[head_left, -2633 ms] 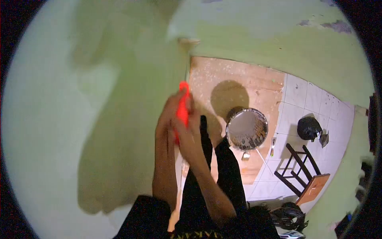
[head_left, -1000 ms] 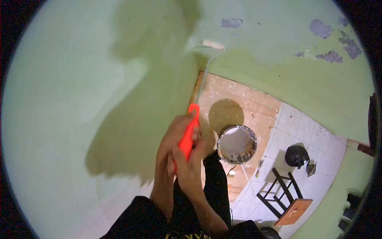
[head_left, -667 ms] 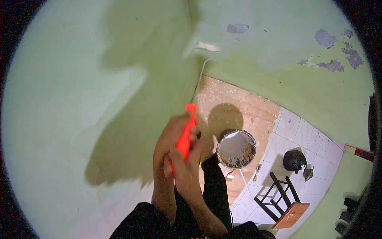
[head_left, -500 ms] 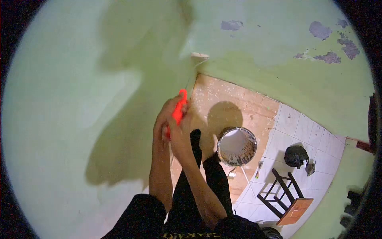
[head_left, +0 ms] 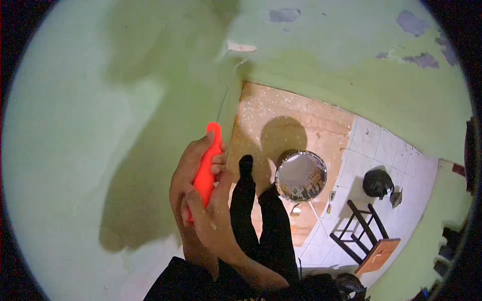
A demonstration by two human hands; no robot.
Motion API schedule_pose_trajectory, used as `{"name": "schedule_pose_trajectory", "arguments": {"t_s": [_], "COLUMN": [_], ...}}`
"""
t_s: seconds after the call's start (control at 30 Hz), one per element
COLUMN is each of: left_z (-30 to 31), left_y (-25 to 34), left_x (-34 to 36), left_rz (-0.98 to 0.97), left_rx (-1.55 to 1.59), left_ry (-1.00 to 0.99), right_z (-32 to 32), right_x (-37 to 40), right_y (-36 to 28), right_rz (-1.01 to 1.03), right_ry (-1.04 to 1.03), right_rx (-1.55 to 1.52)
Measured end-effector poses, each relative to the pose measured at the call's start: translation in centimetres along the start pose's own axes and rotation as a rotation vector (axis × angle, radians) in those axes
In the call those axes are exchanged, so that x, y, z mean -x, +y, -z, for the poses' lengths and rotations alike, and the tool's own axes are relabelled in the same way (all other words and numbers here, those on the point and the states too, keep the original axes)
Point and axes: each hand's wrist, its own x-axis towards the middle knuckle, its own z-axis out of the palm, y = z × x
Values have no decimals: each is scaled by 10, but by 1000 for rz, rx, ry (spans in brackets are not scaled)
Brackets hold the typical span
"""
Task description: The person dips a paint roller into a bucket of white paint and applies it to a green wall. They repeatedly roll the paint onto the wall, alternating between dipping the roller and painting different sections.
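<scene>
A paint roller has a bright orange handle (head_left: 205, 173), a thin metal rod and a small whitish roller head (head_left: 242, 47). My left hand (head_left: 187, 163) wraps the upper part of the handle, thumb lying along it. Lower down, my right hand (head_left: 213, 213) is closed round the handle's bottom end, partly overlapping my left wrist. The roller head is at the green wall (head_left: 311, 60), near the corner where two wall faces meet; whether it presses on the surface is hard to tell.
A paint-smeared bucket (head_left: 301, 175) stands on a brown floor sheet (head_left: 281, 95) by my feet. To its right are a scraper-like tool (head_left: 331, 202), a black bag (head_left: 377, 183) and a stool (head_left: 369, 241) on white tiles. Patches of peeled paint (head_left: 411, 22) mark the wall.
Both hands have come down and slightly left with the handle, nearer to me. The roller head sits a little higher and further left in view, and the view itself has shifted.
</scene>
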Motion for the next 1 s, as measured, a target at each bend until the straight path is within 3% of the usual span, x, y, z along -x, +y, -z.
{"name": "schedule_pose_trajectory", "arguments": {"t_s": [0.03, 0.07, 0.13, 0.2, 0.23, 0.27, 0.3, 0.33, 0.4, 0.47, 0.53, 0.63, 0.73, 0.8, 0.87, 0.93, 1.0], "left_z": [-1, 0, 4, 10, 20, 24, 11, 0, -13, 12, 46, 57, 37, 19, 6, -1, -21], "left_y": [4, 8, 12, 6, -4, -7, 2, 8, 16, 9, -23, -59, -119, -147, -175, -197, -200], "left_x": [0, -5, -38, -60, -76, -88, -64, -44, -15, -66, -119, -164, -138, -126, -133, -137, -131], "left_rz": [2, -17, -60, -101, -72, -47, 80, 82, 123, 53, 21, 116, 292, 347, 374, 399, 410], "left_rx": [6, 18, 34, 68, 26, -19, -64, -43, -27, -95, -178, -202, -72, -123, -123, -128, -197], "left_ry": [2, 9, 11, 18, -74, -168, -163, -148, -104, -136, -189, -283, -317, -374, -374, -380, -325], "right_z": [-7, -17, -50, -68, -69, -52, -20, -3, -13, -40, -74, -39, 26, 45, 70, 78, 77], "right_x": [3, -5, -27, -25, -27, -28, -18, -11, -11, -22, -35, -23, 10, 24, 35, 46, 49], "right_y": [-8, 1, 54, 112, 127, 102, 51, 24, 30, 75, 165, 155, 143, 174, 195, 210, 216], "right_rz": [-399, -387, -554, -571, -602, -585, -547, -520, -533, -520, -618, -725, -922, -988, -1058, -1077, -981], "right_ry": [-51, -68, -21, -82, -136, -147, -80, -21, 2, 50, -49, 29, 76, 174, 119, 146, 232], "right_rx": [-624, -630, -517, -550, -585, -584, -575, -560, -574, -612, -774, -770, -704, -766, -974, -976, -656]}}
